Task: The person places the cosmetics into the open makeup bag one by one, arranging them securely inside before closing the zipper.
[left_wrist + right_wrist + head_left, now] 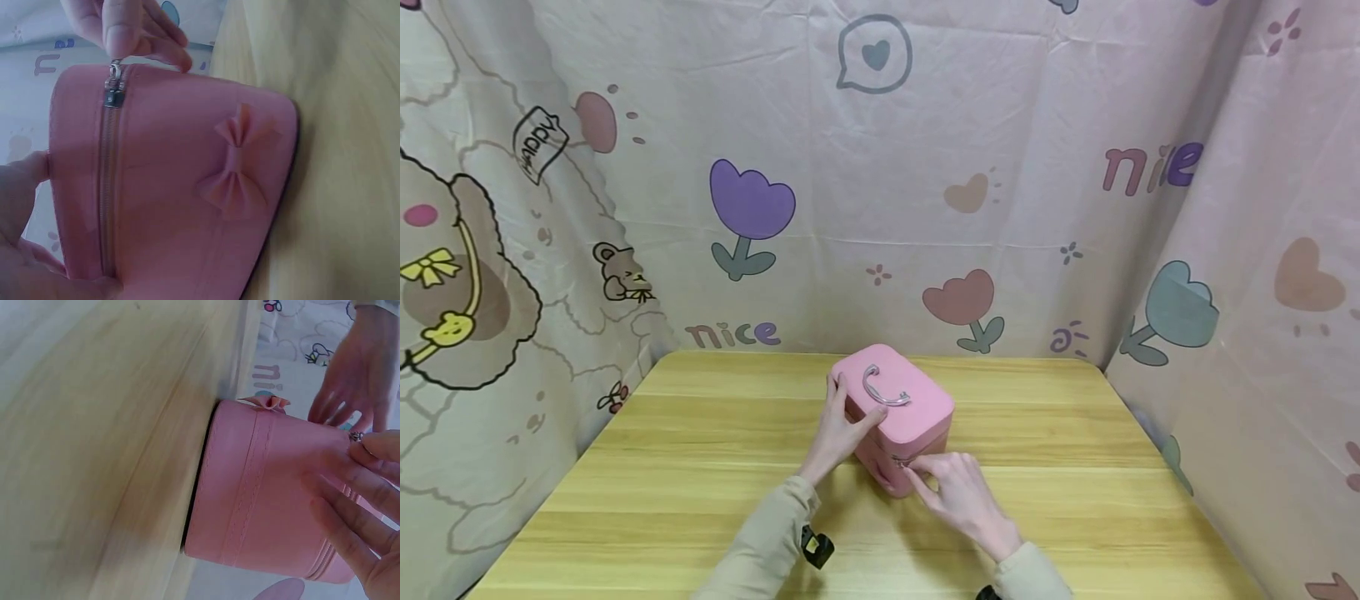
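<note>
A pink cosmetic case point(919, 414) stands on the table, turned at an angle, with a silver handle point(870, 388) on its lid. My left hand point(833, 435) holds the case at its left, the thumb on the lid's edge and the fingers against the side. At the near corner my right hand point(958, 492) pinches the zipper pull point(115, 69) between thumb and index finger. Its other fingers lie by the case's side. The zipper slider point(114, 98) sits on the track near that corner. A pink bow point(234, 159) decorates the front below the zipper.
The wooden table point(700, 467) extends around the case on all sides. A patterned curtain point(880, 183) hangs behind the table and along both its sides. A black wrist camera point(817, 547) is by the left sleeve.
</note>
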{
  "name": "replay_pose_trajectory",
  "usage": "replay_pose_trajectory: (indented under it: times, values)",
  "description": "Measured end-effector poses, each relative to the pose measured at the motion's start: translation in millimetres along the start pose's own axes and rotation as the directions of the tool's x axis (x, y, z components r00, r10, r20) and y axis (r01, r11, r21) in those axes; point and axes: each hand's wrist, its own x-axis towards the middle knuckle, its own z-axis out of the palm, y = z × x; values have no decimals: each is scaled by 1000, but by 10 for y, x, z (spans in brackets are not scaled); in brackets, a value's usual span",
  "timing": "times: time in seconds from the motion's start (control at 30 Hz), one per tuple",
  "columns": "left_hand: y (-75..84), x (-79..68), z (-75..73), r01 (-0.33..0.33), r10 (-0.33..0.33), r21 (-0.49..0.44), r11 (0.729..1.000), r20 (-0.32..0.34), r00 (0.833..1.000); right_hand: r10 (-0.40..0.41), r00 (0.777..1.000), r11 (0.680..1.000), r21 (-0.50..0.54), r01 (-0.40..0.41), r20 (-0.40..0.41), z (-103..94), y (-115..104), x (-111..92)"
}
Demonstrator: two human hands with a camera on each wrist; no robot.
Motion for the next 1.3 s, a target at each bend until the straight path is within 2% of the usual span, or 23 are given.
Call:
replay_pose_trajectory:
  times: [0.13,0.3,0.43,0.67,0.77,1.03,1.3]
  values:
    - [34,16,-12,-1,1,3,1000,-18,1000,13,1000,1000,-18,-13,3,39,-29,21]
    - [39,7,-15,-37,37,9,999,-40,998,6,1000,999,-37,-6,11,76,-70,29]
    - [-15,28,-32,-32,31,-15,999,-14,999,-23,1000,999,-37,24,9,85,-83,38]
    - [-76,110,-37,-12,22,-152,988,66,998,-64,998,997,-36,64,7,73,-55,42]
    - [-86,125,-45,-2,18,-194,981,78,997,-70,998,997,-12,70,4,52,-22,24]
    - [-82,118,-60,27,-10,-179,983,96,995,-67,998,996,51,67,-9,-15,53,-30]
    - [-94,118,-80,34,-13,-201,979,104,994,-20,998,998,51,23,-58,-105,177,-95]
